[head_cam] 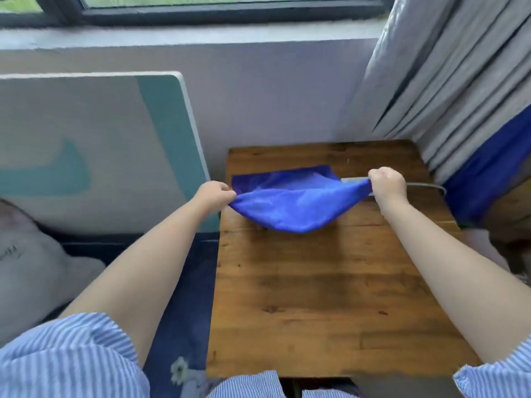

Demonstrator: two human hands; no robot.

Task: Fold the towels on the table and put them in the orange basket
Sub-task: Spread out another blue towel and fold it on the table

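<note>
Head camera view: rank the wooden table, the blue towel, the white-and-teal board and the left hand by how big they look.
1. Table and board: alike in apparent size, and the board runs out of frame, so I won't rank them.
2. Towel, held up at both ends.
3. Left hand, gripping one towel end; the right hand looks about the same.

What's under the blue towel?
The wooden table lies under the blue towel. A pale flat thing pokes out beside the right hand, with a grey cord running right. Most of it is covered, so I cannot tell what it is.
</note>
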